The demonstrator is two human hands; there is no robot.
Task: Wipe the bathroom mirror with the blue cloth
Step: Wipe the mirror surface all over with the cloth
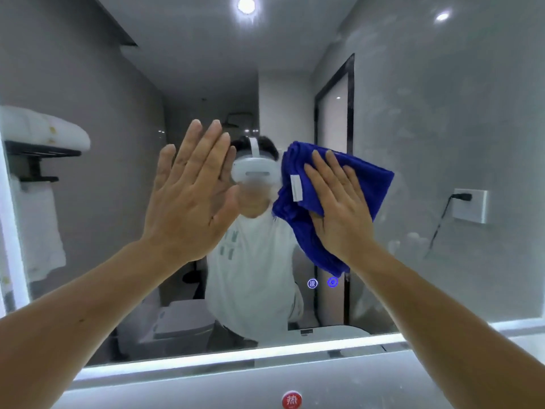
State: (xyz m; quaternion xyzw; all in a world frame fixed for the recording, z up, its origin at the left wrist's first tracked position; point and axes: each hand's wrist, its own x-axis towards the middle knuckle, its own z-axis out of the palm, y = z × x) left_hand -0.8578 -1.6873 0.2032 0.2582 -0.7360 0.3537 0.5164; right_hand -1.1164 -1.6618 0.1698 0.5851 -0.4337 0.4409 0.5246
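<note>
The person faces the mirror (442,128) with both arms raised; the left hand (191,196) is open, fingers straight and held close together, palm toward the glass, the fingertips meeting their own reflection, though whether the palm itself touches the glass I cannot tell; the right hand (342,208) is also open, its fingers straight and slightly spread, pressing the blue cloth (295,231) flat against the mirror just right of centre; the cloth is bunched in folds, spilling out above, left of and below the hand, with a small white label (296,187) showing beside the index finger; just below the cloth's lowest corner two small round icons (312,283) glow in the glass; a lit strip (236,354) runs along the mirror's lower edge, and a round red sticker (292,399) sits below it; reflected in the glass are a white headset (255,169) between the two hands, white towels (44,131) on a black rack (41,152) at the far left, a dark-framed door (334,113), a ceiling light (246,5), and a wall socket (470,205) with a black plug at the right.
</note>
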